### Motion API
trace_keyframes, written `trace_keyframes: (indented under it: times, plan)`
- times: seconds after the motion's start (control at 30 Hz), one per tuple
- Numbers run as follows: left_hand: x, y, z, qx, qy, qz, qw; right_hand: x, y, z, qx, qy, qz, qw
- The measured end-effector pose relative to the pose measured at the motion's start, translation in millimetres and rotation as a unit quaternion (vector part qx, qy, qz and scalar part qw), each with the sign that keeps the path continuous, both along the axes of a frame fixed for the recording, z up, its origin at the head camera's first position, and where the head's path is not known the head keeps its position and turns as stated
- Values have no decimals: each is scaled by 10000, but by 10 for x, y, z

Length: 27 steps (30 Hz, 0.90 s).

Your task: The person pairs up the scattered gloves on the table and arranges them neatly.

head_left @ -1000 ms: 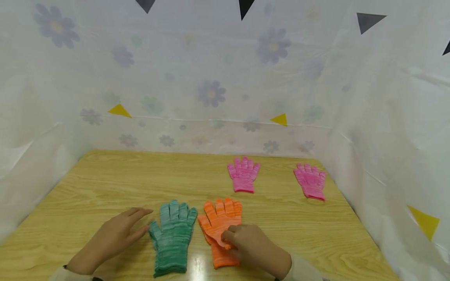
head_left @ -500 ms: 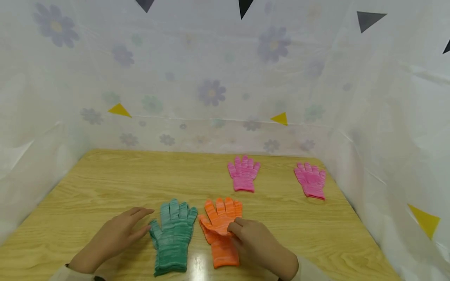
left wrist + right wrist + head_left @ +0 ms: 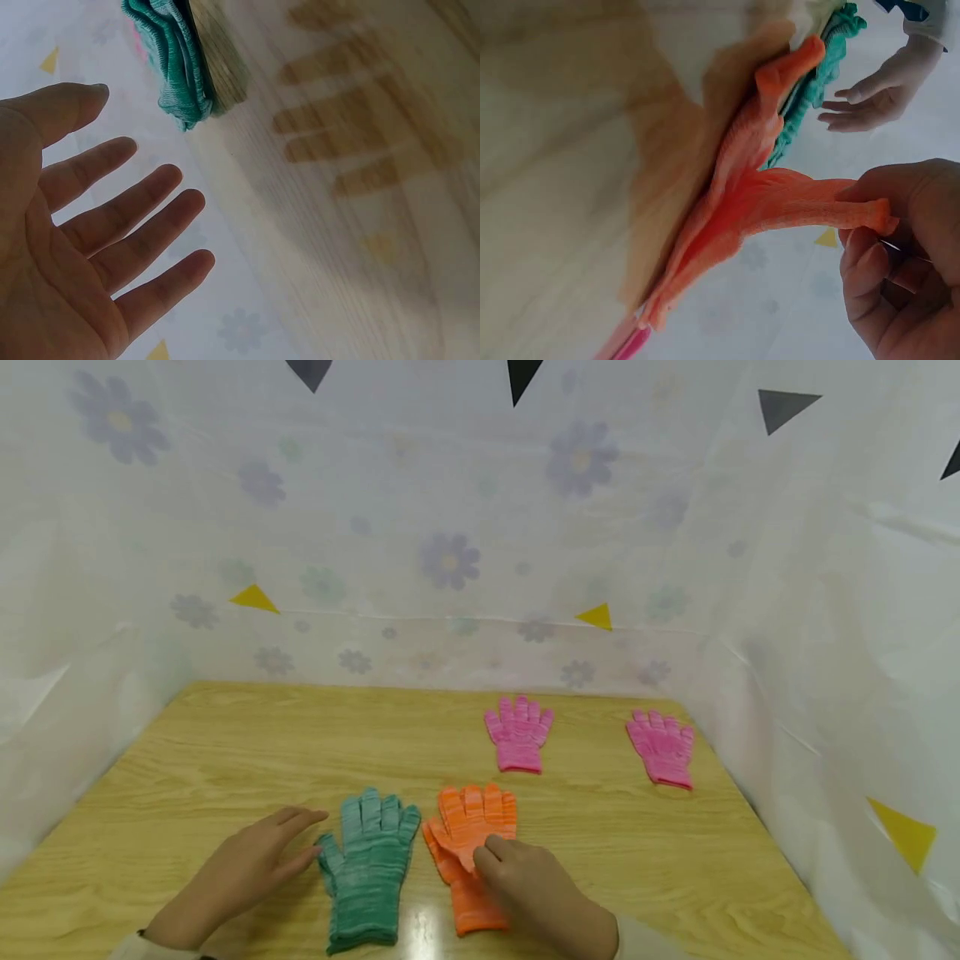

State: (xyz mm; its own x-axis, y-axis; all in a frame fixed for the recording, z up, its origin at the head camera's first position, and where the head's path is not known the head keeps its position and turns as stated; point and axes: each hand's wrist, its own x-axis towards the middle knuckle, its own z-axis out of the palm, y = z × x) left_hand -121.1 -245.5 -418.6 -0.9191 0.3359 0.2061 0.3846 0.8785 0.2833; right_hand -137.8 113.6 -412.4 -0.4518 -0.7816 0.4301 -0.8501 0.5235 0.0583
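Between thumb and fingers, my right hand (image 3: 528, 885) pinches the cuff of the upper orange glove (image 3: 780, 206), lifting it off the glove beneath. That lower orange glove (image 3: 480, 910) lies flat on the table, its cuff toward me. To its left rests a teal knit glove (image 3: 371, 877), fingers pointing away; the left wrist view shows layered teal edges (image 3: 176, 67). My left hand (image 3: 243, 868) hovers beside the teal glove's thumb, fingers spread and holding nothing. In the right wrist view the right hand (image 3: 907, 255) grips the raised cuff.
Two pink gloves lie apart toward the back: one pink glove (image 3: 519, 735) right of centre, another pink glove (image 3: 662, 749) near the right edge. The wooden table (image 3: 262, 735) is bounded by a flowered white sheet (image 3: 337, 527) behind and at the sides.
My right hand keeps its pinch on the orange cuff; it moved slightly up and right, then back down and left, with the glove's folded part shifting along. The left hand stays almost still.
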Motion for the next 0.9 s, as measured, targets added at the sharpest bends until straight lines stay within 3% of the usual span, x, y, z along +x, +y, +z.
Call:
trace_keyframes:
  times: [0.2, 0.33, 0.53, 0.9]
  plan:
    - [20, -3, -10, 16, 55, 43, 10000, 56, -22, -45, 901, -1088, -28, 9900]
    - [21, -1, -14, 18, -71, 21, 10000, 50, -23, -54, 1046, -1491, 109, 9832]
    - [7, -2, -17, -32, -155, -40, 9999, 47, -15, -41, 1077, -1836, 235, 9768]
    - [-1, 0, -38, -29, -241, -11, 9997, 41, -62, -47, 1313, -2055, 716, 9672]
